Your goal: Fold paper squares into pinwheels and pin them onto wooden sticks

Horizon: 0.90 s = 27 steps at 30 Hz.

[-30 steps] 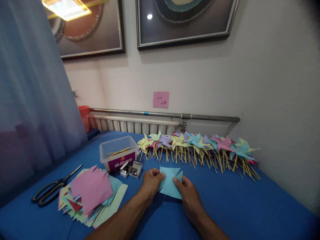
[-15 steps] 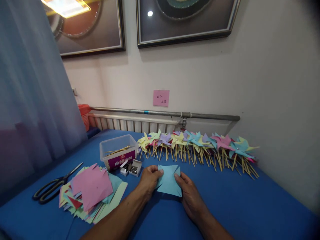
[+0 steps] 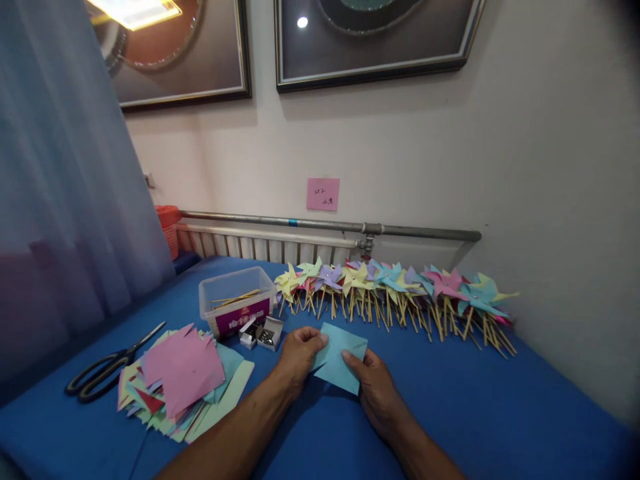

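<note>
A light blue paper square [image 3: 336, 363] with slits cut in from its corners is held between both hands, above the blue table cover. My left hand [image 3: 300, 357] pinches its left edge between thumb and fingers. On the right side, my right hand [image 3: 374, 377] grips the sheet with the thumb on top and the fingers behind it. Left of my left hand are small white boxes [image 3: 270, 333] of metal pins. A pile of coloured cut paper squares [image 3: 185, 370] lies by my left forearm, a pink one on top.
Scissors [image 3: 113, 365] lie left of the paper pile. A clear plastic tub [image 3: 235, 300] holds thin sticks. Finished paper pinwheels [image 3: 390, 280] on sticks line the back of the blue-covered table [image 3: 475, 413], near a pipe [image 3: 425, 232]. A curtain [image 3: 75, 167] hangs at left.
The blue paper square has turned slightly clockwise and its upper edge sits a little higher. My right thumb has slid inward over the paper. My left hand keeps its pinch.
</note>
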Available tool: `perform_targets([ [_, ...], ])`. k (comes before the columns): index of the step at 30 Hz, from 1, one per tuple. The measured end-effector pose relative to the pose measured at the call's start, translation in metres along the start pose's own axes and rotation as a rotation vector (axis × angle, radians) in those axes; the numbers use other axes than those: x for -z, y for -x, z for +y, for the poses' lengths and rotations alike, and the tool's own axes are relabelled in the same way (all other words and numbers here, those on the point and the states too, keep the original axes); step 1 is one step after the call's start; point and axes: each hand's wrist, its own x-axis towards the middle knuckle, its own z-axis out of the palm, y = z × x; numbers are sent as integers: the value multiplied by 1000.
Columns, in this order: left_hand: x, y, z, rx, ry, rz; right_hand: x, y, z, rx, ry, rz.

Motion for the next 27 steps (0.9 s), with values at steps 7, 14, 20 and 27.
perform_targets([
  [7, -2, 0, -2, -3, -38, 9, -3, 7, -5, 11, 1, -38],
  [14, -1, -1, -5, -12, 0, 5, -6, 10, -7, 6, 32, -44],
  [20, -6, 5, -3, 48, 33, -36, 0, 2, 4, 52, 51, 57],
  [27, -4, 3, -7, 62, -1, -89, -6, 9, -9, 9, 48, -11],
])
